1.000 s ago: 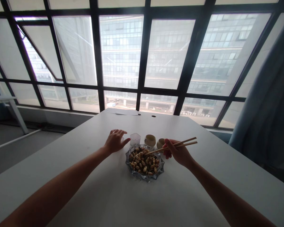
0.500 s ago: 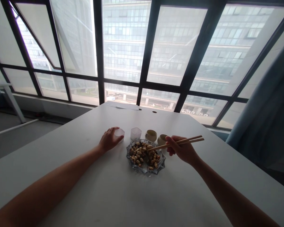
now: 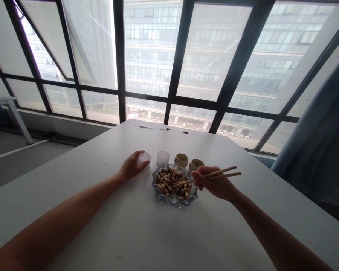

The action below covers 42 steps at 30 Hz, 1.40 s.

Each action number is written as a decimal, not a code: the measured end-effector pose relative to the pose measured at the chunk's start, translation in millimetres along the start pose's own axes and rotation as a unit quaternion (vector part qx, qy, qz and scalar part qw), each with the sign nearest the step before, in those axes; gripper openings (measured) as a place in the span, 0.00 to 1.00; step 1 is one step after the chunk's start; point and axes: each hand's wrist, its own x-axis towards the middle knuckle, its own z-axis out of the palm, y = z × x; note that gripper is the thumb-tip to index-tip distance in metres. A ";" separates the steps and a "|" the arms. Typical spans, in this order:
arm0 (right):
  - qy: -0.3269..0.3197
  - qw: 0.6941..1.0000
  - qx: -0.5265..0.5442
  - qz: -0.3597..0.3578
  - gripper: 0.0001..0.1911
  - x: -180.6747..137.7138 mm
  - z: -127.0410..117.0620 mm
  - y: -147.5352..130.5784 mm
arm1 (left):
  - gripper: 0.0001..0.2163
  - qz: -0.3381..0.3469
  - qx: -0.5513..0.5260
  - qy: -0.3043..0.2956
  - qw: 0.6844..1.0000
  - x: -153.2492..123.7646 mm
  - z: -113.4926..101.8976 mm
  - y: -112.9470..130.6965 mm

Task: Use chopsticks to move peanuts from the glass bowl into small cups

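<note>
Hands apart: cup [image 3: 146, 158] clasped by left hand [image 3: 132, 165], chopsticks [image 3: 228, 175] gripped in right hand [image 3: 213, 183], tips among nuts [image 3: 165, 179]. Bowl [image 3: 176, 203] set between hands. Second cup [image 3: 163, 157] placed just right of left hand; pots [image 3: 181, 160] lined up beyond right hand, nearer one partly blocked by it.

Nothing can be read for certain. One dark mark [image 3: 176, 160], shaped like a written character, stands on the round olive cup [image 3: 182, 164] just beyond the glass bowl [image 3: 180, 203] — on the wall turned toward that bowl — but it is too small and blurred to make out.
</note>
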 end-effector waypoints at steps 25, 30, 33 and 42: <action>0.108 0.981 0.143 0.069 0.26 6.5 -3.5 4.6 | 0.22 0.005 0.003 0.000 1.000 0.1 0.5 0.8; 0.241 0.922 0.281 0.115 0.26 14.4 -13.5 11.8 | 0.22 0.010 -0.001 -0.002 1.000 -0.4 -0.2 0.9; 0.252 0.907 0.312 0.128 0.26 16.1 -13.6 15.1 | 0.22 0.009 0.003 -0.003 1.000 -0.5 0.2 0.1; 0.263 0.948 0.170 0.063 0.27 10.5 -10.8 2.8 | 0.22 -0.002 0.000 -0.012 1.000 -0.9 -2.5 2.7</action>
